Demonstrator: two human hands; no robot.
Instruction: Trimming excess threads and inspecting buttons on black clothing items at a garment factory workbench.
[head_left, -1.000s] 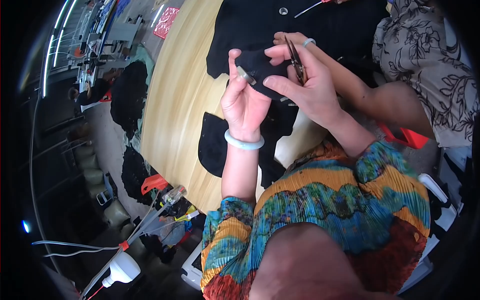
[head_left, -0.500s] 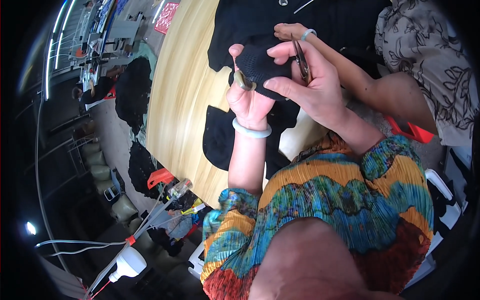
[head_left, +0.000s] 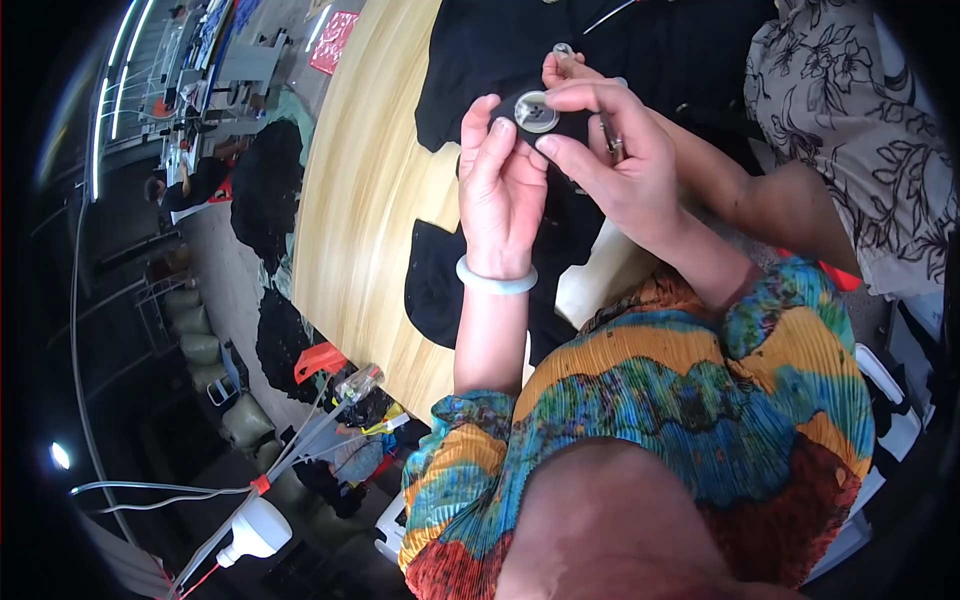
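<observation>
A large round four-hole button (head_left: 536, 112), grey with a pale shiny rim, lies against black knit fabric (head_left: 568, 150) between my hands. My left hand (head_left: 500, 195), a pale bangle on its wrist, grips the fabric at the button's left edge with its thumb in front. My right hand (head_left: 630, 160) has its index finger and thumb at the button's right edge. Small metal thread snips (head_left: 610, 135) are tucked among the right hand's fingers, mostly hidden by them. Whether a thread is there is too small to tell.
Black cloth (head_left: 470, 60) covers much of the wooden table (head_left: 370, 150). At the right, a co-worker's arm (head_left: 740, 175) reaches across close beyond my right hand; their fingers hold a small shiny thing (head_left: 563, 50). A thin metal tool (head_left: 608, 16) lies at the far edge. A lamp bulb (head_left: 258, 528) hangs lower left.
The knit piece has been turned so the button's face shows. My left thumb has moved up to the button's edge. The snips sit lower in my right hand. The co-worker's hand has shifted.
</observation>
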